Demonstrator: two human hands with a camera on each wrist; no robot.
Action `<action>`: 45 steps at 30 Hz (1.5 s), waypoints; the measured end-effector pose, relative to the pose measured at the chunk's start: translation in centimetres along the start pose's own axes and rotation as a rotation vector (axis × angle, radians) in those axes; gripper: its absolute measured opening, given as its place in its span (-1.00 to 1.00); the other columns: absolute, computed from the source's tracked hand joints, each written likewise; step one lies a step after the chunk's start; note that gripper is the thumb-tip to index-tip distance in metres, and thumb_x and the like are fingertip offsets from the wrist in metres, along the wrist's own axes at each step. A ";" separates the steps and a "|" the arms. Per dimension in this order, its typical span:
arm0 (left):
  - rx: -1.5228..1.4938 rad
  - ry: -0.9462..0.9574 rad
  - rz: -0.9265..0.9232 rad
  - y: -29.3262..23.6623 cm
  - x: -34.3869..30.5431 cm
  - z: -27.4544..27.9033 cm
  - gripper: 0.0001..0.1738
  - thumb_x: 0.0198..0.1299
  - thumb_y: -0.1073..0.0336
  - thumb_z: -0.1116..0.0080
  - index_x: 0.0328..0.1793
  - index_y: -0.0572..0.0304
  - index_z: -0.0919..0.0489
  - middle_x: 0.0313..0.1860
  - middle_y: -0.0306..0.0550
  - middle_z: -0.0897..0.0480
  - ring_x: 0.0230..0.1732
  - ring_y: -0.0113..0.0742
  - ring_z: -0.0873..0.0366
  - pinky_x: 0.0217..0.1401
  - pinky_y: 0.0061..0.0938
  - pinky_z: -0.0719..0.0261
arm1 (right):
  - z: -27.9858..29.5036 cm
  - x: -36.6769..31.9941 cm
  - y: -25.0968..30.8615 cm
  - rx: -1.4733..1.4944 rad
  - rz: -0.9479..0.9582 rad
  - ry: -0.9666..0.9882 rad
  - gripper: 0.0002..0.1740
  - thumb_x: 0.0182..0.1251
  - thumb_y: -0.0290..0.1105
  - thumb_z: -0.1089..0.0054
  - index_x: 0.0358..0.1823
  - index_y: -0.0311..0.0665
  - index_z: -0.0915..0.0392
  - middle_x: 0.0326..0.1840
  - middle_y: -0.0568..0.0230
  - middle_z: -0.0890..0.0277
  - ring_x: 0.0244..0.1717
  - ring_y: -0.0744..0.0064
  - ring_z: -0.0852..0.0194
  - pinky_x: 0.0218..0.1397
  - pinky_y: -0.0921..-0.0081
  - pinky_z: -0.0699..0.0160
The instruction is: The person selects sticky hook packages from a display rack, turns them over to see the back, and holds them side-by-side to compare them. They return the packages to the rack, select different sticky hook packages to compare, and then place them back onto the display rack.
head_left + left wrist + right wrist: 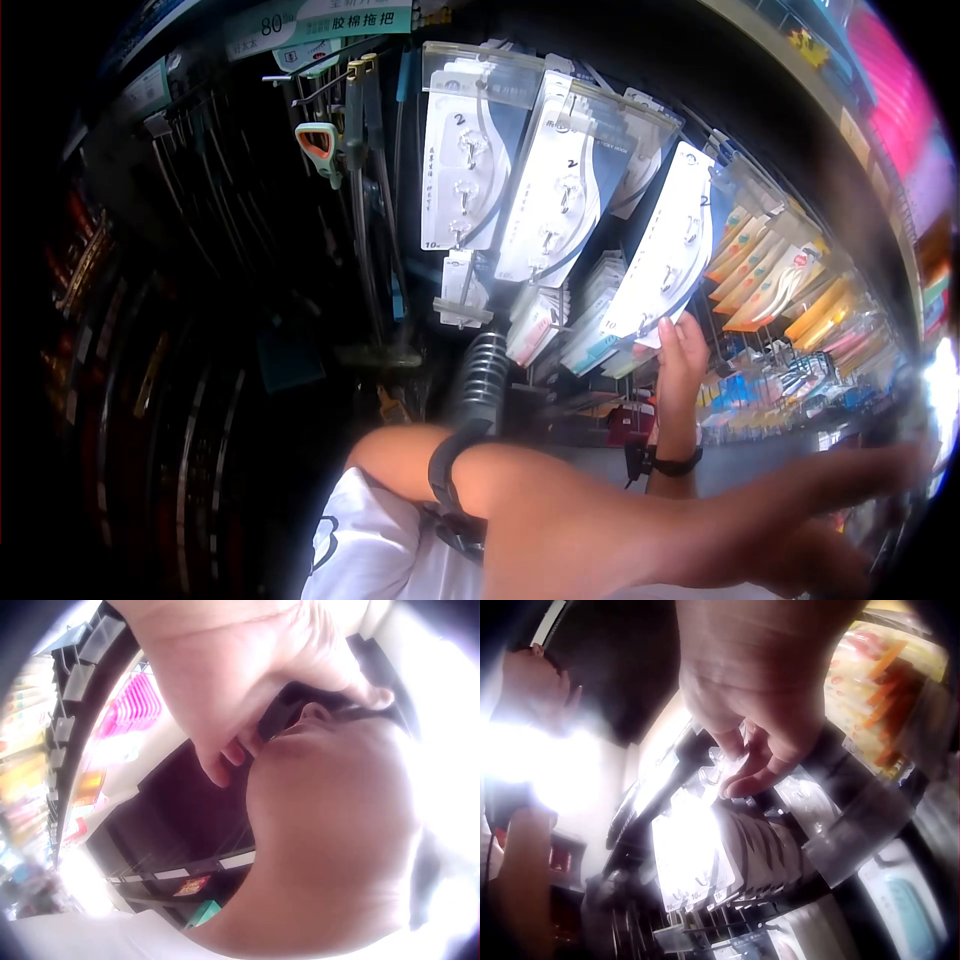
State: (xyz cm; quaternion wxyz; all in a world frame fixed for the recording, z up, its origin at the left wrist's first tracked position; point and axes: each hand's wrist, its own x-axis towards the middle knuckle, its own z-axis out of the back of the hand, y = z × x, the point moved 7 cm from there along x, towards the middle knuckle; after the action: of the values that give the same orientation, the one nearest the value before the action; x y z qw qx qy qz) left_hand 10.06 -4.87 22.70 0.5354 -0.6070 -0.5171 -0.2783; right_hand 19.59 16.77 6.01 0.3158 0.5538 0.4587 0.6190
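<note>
My right hand [683, 350] pinches the lower edge of a white card of clear adhesive hooks [672, 240], tilted on the display rack in the head view. In the right wrist view, the fingertips of my right hand [757, 712] close on clear plastic at a card beside the row of hook cards [757, 847]. Blurred and close to the camera, my left hand [630, 530] stretches across the bottom of the head view. The left wrist view shows my left hand [232, 667] near a person's chin [322, 780], with its thumb stretched out and nothing visible in its fingers.
More hook cards [465, 160] hang at the left behind clear label holders. Orange-edged packs [760, 260] hang to the right. Mops [365, 180] and an orange-and-green handle [318, 145] are on the dark left side. Pink goods [900, 80] show at the upper right.
</note>
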 end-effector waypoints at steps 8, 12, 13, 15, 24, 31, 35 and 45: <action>0.029 -0.018 -0.014 0.3 -0.5 -0.4 0.12 0.16 -0.34 -0.22 0.57 0.38 -0.12 0.33 0.50 -0.44 0.41 0.30 -0.38 0.48 0.21 -0.21 | -0.1 6.5 -1.9 -0.046 -0.053 0.070 -0.69 0.54 -0.33 -0.03 0.09 -0.47 -0.48 -0.08 0.11 -0.66 -0.30 0.48 -0.66 -0.25 0.60 -0.61; 0.034 -0.017 -0.016 0.8 -0.7 -0.2 0.13 0.14 -0.35 -0.23 0.57 0.38 -0.13 0.33 0.48 -0.44 0.42 0.30 -0.38 0.48 0.20 -0.21 | -0.9 9.8 -2.3 -0.083 -0.169 0.158 -0.73 0.54 -0.29 -0.06 0.02 -0.38 -0.49 -0.07 0.12 -0.65 -0.26 0.45 -0.68 -0.25 0.60 -0.62; 0.031 -0.013 -0.017 1.2 -0.6 -0.5 0.14 0.13 -0.35 -0.24 0.57 0.38 -0.13 0.33 0.48 -0.44 0.42 0.29 -0.37 0.48 0.20 -0.21 | -0.7 10.4 -2.7 -0.101 -0.190 0.166 -0.73 0.53 -0.27 -0.07 0.01 -0.36 -0.50 -0.09 0.14 -0.65 -0.26 0.46 -0.68 -0.26 0.61 -0.61; 0.031 -0.008 -0.008 1.3 -0.6 -0.3 0.14 0.12 -0.36 -0.25 0.57 0.38 -0.14 0.34 0.48 -0.44 0.42 0.29 -0.37 0.49 0.20 -0.20 | -0.5 11.8 -3.5 -0.157 -0.219 0.164 -0.71 0.52 -0.21 -0.09 0.00 -0.31 -0.51 -0.13 0.21 -0.66 -0.25 0.50 -0.67 -0.26 0.65 -0.57; 0.048 0.063 0.022 1.8 -0.8 0.3 0.18 0.07 -0.38 -0.29 0.56 0.39 -0.17 0.34 0.45 -0.45 0.43 0.28 -0.36 0.50 0.19 -0.19 | -0.3 13.8 -4.8 -0.327 -0.158 0.114 -0.46 0.43 -0.24 -0.23 0.29 -0.41 -0.33 0.13 0.01 -0.60 0.11 0.29 -0.59 0.09 0.43 -0.59; 0.141 0.079 0.147 0.5 -4.0 2.3 0.21 0.03 -0.40 -0.32 0.56 0.39 -0.19 0.35 0.43 -0.46 0.44 0.26 -0.36 0.51 0.19 -0.18 | 0.2 5.7 -1.0 -0.266 0.195 -0.030 -0.54 0.44 -0.43 -0.20 0.30 -0.39 -0.36 0.12 0.09 -0.54 0.12 0.41 -0.52 0.20 0.48 -0.50; 0.503 -0.171 0.615 -1.3 -13.4 8.3 0.07 0.00 -0.27 -0.43 0.47 0.37 -0.36 0.33 0.32 -0.51 0.39 0.17 -0.44 0.45 0.03 -0.33 | -0.4 -1.3 -1.9 -0.130 0.085 0.025 -0.64 0.46 -0.53 -0.13 0.24 -0.39 -0.41 -0.07 0.28 -0.58 -0.06 0.58 -0.55 0.05 0.61 -0.53; 1.662 -1.246 0.551 -3.8 -39.8 26.9 -0.32 0.31 0.41 -0.18 0.52 0.39 -0.21 0.43 0.26 -0.34 0.45 0.01 -0.34 0.46 -0.28 -0.33 | -10.9 -7.8 -15.5 0.020 -0.300 0.591 -0.71 0.49 -0.40 -0.15 0.14 -0.38 -0.52 0.00 0.14 -0.64 -0.03 0.42 -0.66 0.00 0.48 -0.67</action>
State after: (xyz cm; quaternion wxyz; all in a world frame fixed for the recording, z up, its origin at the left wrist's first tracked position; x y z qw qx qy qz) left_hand -11.65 6.84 -18.72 0.4668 -0.1833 -0.5715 0.6495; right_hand 8.61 13.27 -10.92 0.2513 0.2797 0.6131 0.6947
